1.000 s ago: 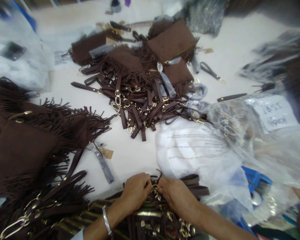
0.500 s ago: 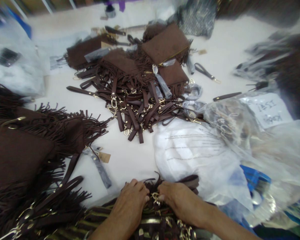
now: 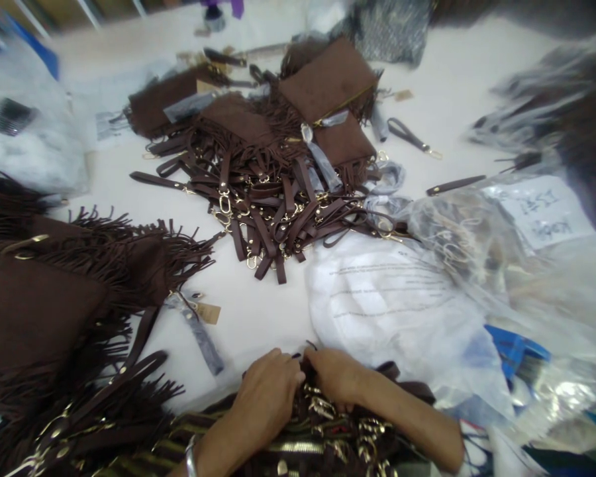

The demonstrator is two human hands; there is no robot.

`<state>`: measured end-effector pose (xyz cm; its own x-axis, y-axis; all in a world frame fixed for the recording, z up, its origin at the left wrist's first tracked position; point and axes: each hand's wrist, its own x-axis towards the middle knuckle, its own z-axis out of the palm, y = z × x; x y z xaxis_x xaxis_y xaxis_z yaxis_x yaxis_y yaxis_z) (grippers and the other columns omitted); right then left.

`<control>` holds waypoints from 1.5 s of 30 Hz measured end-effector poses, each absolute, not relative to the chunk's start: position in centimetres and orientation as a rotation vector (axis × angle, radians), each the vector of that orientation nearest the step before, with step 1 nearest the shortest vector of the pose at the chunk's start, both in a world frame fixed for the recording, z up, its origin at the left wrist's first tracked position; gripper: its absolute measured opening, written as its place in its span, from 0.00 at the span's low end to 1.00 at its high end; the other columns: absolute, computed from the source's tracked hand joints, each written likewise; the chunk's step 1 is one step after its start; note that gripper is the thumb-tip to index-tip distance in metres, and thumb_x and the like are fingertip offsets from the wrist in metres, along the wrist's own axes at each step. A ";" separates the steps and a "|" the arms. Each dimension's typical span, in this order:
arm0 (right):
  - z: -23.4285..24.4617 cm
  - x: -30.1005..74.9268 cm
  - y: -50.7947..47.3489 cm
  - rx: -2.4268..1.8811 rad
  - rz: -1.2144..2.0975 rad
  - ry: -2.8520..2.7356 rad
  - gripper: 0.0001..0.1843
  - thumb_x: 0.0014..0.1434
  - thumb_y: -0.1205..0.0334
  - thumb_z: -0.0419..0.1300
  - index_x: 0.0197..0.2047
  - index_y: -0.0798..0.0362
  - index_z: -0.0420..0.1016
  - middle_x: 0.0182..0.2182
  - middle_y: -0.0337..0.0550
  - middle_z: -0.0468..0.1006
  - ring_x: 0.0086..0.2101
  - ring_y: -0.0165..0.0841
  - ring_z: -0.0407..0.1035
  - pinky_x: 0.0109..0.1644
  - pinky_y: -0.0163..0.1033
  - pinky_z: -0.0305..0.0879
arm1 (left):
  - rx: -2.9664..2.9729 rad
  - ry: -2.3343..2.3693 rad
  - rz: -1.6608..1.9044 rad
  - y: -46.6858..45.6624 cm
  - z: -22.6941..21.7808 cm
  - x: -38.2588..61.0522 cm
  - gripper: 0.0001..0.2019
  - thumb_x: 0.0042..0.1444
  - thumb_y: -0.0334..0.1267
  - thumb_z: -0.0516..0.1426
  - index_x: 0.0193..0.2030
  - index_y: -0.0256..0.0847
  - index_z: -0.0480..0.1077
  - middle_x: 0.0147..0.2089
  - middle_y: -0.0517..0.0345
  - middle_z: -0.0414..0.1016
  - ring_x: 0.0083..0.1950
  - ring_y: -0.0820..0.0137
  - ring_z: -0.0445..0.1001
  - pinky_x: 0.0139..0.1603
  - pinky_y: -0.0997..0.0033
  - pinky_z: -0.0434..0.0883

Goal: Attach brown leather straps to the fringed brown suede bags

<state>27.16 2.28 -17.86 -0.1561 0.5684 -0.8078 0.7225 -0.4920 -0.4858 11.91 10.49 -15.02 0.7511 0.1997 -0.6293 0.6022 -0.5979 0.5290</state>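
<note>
At the bottom centre my left hand [image 3: 273, 387] and my right hand [image 3: 335, 376] are close together, fingers curled inward over dark brown material. Their fingertips nearly meet, and what they pinch is largely hidden. Gold clasps [image 3: 320, 404] hang just below my right fingers. Beneath both hands lies a stack of dark brown zipped pouches, a gold zip [image 3: 295, 448] showing on one. Dark brown straps [image 3: 412, 389] stick out past my right wrist. Ahead is a heap of brown wrist straps [image 3: 271, 225] with gold clips.
Fringed brown pouches [image 3: 40, 305] are piled at left, with another brown pouch [image 3: 328, 79] behind the strap heap. A plastic-wrapped strap [image 3: 203, 341] with a tag lies left of my hands. White plastic bags [image 3: 392, 305] and a blue item [image 3: 514, 348] occupy the right.
Both hands have shifted slightly up and stay close together. My right hand has moved a little left, and more of its sleeve shows. More gold clasps are visible below it.
</note>
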 end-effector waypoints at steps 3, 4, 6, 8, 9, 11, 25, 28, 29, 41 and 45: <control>-18.1 27.6 1.8 1.952 -1.805 1.494 0.18 0.55 0.74 0.53 0.48 0.54 0.72 0.28 0.43 0.82 0.24 0.33 0.76 0.31 0.34 0.67 | 2.091 0.690 -0.665 10.7 -16.2 12.0 0.12 0.66 0.33 0.47 0.43 0.40 0.73 0.40 0.52 0.77 0.44 0.59 0.73 0.49 0.57 0.68; -18.1 27.7 1.6 1.989 -1.795 1.519 0.18 0.56 0.74 0.52 0.48 0.53 0.72 0.34 0.46 0.83 0.31 0.35 0.78 0.36 0.35 0.67 | 2.056 0.722 -0.655 10.8 -16.5 12.0 0.12 0.64 0.33 0.49 0.47 0.41 0.72 0.42 0.52 0.77 0.46 0.59 0.73 0.51 0.58 0.68; -18.0 27.7 1.1 2.064 -1.754 1.575 0.20 0.56 0.72 0.52 0.51 0.52 0.72 0.43 0.48 0.82 0.44 0.39 0.77 0.44 0.38 0.66 | 2.016 0.763 -0.617 10.9 -16.9 12.0 0.15 0.62 0.32 0.51 0.54 0.42 0.70 0.46 0.52 0.77 0.50 0.59 0.73 0.54 0.59 0.67; -17.9 27.5 0.7 2.114 -1.718 1.611 0.20 0.57 0.71 0.51 0.52 0.51 0.71 0.43 0.48 0.82 0.46 0.41 0.75 0.46 0.39 0.64 | 2.016 0.752 -0.600 11.0 -17.1 12.0 0.15 0.60 0.32 0.52 0.52 0.44 0.71 0.47 0.53 0.75 0.50 0.60 0.73 0.52 0.62 0.67; -17.9 27.3 0.5 2.129 -1.705 1.619 0.20 0.58 0.71 0.51 0.52 0.51 0.71 0.42 0.48 0.82 0.45 0.41 0.76 0.44 0.39 0.63 | 2.022 0.734 -0.604 11.1 -17.2 12.0 0.14 0.59 0.31 0.52 0.49 0.44 0.72 0.46 0.54 0.73 0.48 0.61 0.73 0.50 0.63 0.68; -17.9 27.1 0.1 2.153 -1.678 1.620 0.18 0.58 0.70 0.51 0.50 0.52 0.71 0.39 0.49 0.82 0.42 0.42 0.77 0.42 0.38 0.62 | 2.037 0.675 -0.629 11.2 -17.4 12.2 0.12 0.57 0.31 0.52 0.45 0.45 0.73 0.46 0.55 0.71 0.46 0.63 0.73 0.46 0.65 0.68; -14.9 27.0 -1.7 2.195 -1.769 1.400 0.18 0.68 0.61 0.50 0.33 0.58 0.78 0.34 0.52 0.82 0.34 0.37 0.76 0.35 0.35 0.59 | 2.130 0.542 -0.752 11.1 -17.7 13.7 0.11 0.57 0.32 0.49 0.39 0.38 0.73 0.44 0.48 0.70 0.39 0.62 0.72 0.37 0.65 0.66; -15.5 26.7 -2.3 2.317 -1.766 1.324 0.22 0.69 0.56 0.49 0.31 0.56 0.78 0.29 0.48 0.82 0.31 0.35 0.75 0.33 0.35 0.57 | 2.143 0.564 -0.741 10.9 -17.5 13.8 0.10 0.56 0.31 0.50 0.38 0.39 0.73 0.44 0.49 0.70 0.39 0.63 0.72 0.37 0.66 0.66; -15.7 26.6 -2.6 2.349 -1.751 1.309 0.23 0.69 0.56 0.48 0.31 0.56 0.79 0.28 0.47 0.82 0.29 0.34 0.74 0.32 0.35 0.56 | 2.146 0.573 -0.729 10.9 -17.4 13.7 0.10 0.56 0.31 0.50 0.38 0.40 0.73 0.44 0.50 0.71 0.40 0.63 0.72 0.37 0.66 0.66; -16.8 26.9 -1.8 2.056 -1.497 1.479 0.19 0.64 0.69 0.50 0.30 0.58 0.82 0.30 0.56 0.82 0.31 0.42 0.78 0.31 0.39 0.59 | 2.092 0.578 -0.674 11.5 -17.4 12.6 0.07 0.54 0.33 0.54 0.33 0.43 0.73 0.36 0.58 0.78 0.41 0.64 0.74 0.41 0.66 0.66; -15.8 26.8 -0.4 1.997 -1.323 1.653 0.17 0.60 0.77 0.50 0.44 0.57 0.78 0.37 0.54 0.82 0.36 0.45 0.78 0.35 0.41 0.64 | 2.083 0.568 -0.660 11.5 -17.8 12.7 0.07 0.55 0.33 0.54 0.34 0.43 0.74 0.38 0.56 0.78 0.43 0.61 0.74 0.43 0.65 0.67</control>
